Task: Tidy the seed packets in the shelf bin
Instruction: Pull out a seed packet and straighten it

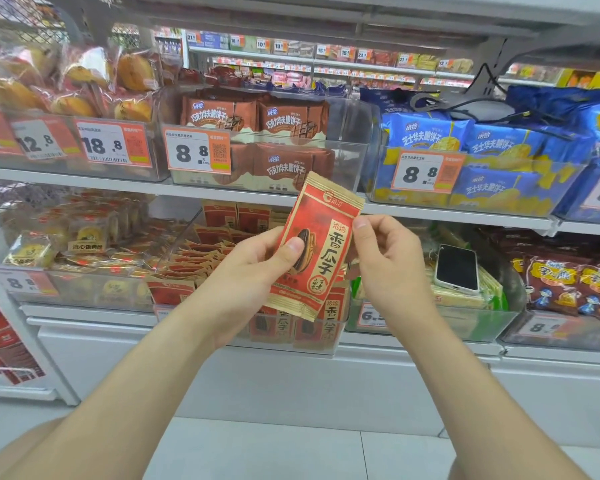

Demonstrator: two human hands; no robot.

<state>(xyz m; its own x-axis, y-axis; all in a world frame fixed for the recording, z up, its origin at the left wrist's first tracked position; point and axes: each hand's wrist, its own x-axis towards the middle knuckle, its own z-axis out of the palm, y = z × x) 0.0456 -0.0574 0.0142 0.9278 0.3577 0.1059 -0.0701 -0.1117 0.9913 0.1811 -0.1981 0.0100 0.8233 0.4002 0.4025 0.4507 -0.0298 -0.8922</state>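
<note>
**Seed packet held in both hands in front of its bin**

The left hand [257,268] grips the seed packet [321,247] along its left edge, thumb pressed on the printed face and fingers curled behind. This looks like the carrying hold. The right hand [388,263] pinches the packet's right edge near the top corner between thumb and forefinger, probably to steady and square it so the face points outward. The packet stands nearly upright, leaning slightly right, lifted clear in front of the shelf bin [174,244]. In this view its top overlaps the front edge of the upper shelf [222,192].

Inside the bin, loose packets [194,263] lie flat and jumbled toward the left wall, while others stand upright along the front wall and at the back. Any open room appears to be mid-bin, behind the front row, but the hands hide whether a slot is free there. Just past the bin's right wall, a phone [457,268] lies on the packs in the neighbouring bin, so a wide swing that way could knock it. The shelf above limits how high the packet can be lifted.
</note>
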